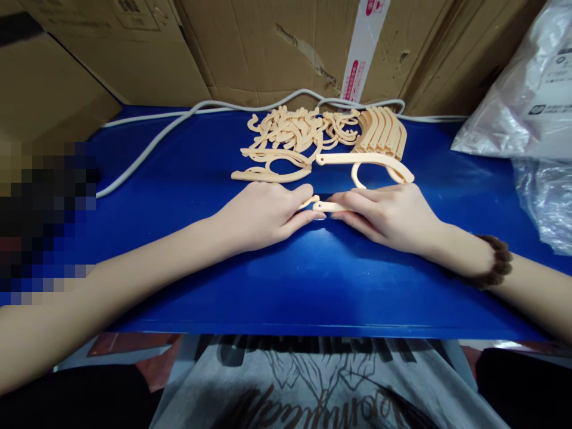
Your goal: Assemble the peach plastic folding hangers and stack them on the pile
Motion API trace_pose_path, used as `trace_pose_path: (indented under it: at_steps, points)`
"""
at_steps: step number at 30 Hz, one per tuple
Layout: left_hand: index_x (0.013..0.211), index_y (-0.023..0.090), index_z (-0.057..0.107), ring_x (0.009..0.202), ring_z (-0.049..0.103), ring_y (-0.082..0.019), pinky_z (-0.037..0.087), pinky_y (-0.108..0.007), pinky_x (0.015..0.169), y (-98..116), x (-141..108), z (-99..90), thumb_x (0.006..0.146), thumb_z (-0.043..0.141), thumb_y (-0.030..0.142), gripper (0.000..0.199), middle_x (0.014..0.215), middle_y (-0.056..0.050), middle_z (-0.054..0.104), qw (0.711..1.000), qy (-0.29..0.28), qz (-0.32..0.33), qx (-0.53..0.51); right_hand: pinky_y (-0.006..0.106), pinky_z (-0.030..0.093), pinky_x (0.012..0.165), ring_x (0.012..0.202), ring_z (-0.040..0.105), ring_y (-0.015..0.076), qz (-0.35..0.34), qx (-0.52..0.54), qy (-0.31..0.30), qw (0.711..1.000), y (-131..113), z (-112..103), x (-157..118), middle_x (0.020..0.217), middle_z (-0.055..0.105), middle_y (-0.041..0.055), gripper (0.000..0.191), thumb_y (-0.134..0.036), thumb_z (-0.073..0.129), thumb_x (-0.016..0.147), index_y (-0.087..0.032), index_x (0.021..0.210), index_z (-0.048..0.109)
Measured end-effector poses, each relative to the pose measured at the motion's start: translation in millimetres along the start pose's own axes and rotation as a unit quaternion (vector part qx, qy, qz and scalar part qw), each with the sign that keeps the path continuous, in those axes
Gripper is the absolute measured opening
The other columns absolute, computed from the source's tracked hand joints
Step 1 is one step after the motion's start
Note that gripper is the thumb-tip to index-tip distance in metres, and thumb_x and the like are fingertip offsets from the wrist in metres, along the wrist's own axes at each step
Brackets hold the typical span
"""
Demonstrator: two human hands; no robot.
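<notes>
Cream plastic strip with a holed, rounded end (pixel 326 207) is pinched between thumb and fingers of the right hand (pixel 386 214), over the middle of the glossy blue table (pixel 313 286). On my feed the left hand (pixel 268 211) is closed likewise on a thin cream plastic piece (pixel 309 202), its tip just beside that end. I judge this the joining step; the next move calls for aligning both ends.

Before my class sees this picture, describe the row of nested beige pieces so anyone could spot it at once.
On the blue table, look past the right hand towards the cardboard. The row of beige pieces sits right of a tangled heap; its curved shapes nest side by side, unlike that jumble.
</notes>
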State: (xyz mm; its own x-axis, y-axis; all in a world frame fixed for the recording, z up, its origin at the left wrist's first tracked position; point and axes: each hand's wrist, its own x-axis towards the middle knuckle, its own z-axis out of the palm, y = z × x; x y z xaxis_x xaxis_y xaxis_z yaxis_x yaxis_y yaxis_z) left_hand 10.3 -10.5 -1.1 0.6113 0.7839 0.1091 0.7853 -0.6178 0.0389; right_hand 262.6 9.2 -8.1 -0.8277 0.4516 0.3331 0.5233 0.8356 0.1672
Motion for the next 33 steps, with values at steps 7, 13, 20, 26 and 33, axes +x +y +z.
trace_pose_path:
  at_steps: [7,13,20,26,33]
  points:
    - [0.085,0.020,0.058,0.053,0.059,-0.022,0.028,-0.029,0.053,0.9,-0.6,0.1,0.106,0.050,0.048,0.035,0.060,-0.002,0.062,1.000,-0.003,-0.008,-0.002,0.030,0.035,0.055,0.065,0.067,0.0122,-0.008,0.004,0.020,1.000,0.8,0.7,0.3,0.094,0.081,0.0000,0.040,-0.042,0.040,0.113,-0.020,0.112,0.074]
    - [0.093,0.019,0.062,0.054,0.061,-0.023,0.028,-0.030,0.053,0.8,-0.6,0.2,0.107,0.048,0.050,0.036,0.066,-0.004,0.067,1.000,-0.008,-0.009,-0.004,0.030,0.032,0.055,0.065,0.066,0.0126,0.003,0.008,0.001,1.000,0.5,-0.2,0.5,0.094,0.081,0.0009,0.042,-0.043,0.038,0.113,-0.020,0.112,0.073]
    - [0.097,0.019,0.065,0.056,0.063,-0.023,0.027,-0.030,0.054,-2.8,0.9,1.0,0.108,0.047,0.050,0.038,0.069,-0.004,0.070,1.000,-0.019,0.014,0.019,0.030,0.033,0.056,0.068,0.068,0.0132,0.000,0.005,-0.012,1.000,0.2,-0.2,0.4,0.092,0.081,0.0017,0.044,-0.044,0.036,0.114,-0.020,0.113,0.074]
    - [0.098,0.017,0.065,0.056,0.062,-0.023,0.025,-0.029,0.054,-3.5,2.4,0.5,0.108,0.050,0.050,0.038,0.066,-0.004,0.067,0.999,-0.028,0.016,0.031,0.030,0.033,0.055,0.067,0.068,0.0129,-0.008,0.002,0.006,1.000,0.0,0.3,0.2,0.092,0.081,0.0000,0.043,-0.043,0.038,0.114,-0.019,0.111,0.074]
    - [0.088,0.018,0.062,0.054,0.056,-0.020,0.028,-0.029,0.056,-4.5,0.9,-1.4,0.107,0.051,0.049,0.038,0.065,-0.002,0.063,1.000,-0.010,0.014,-0.015,0.030,0.033,0.055,0.065,0.067,0.0127,-0.006,0.002,0.009,1.000,-0.2,1.2,1.2,0.093,0.081,-0.0005,0.042,-0.043,0.039,0.114,-0.020,0.112,0.074]
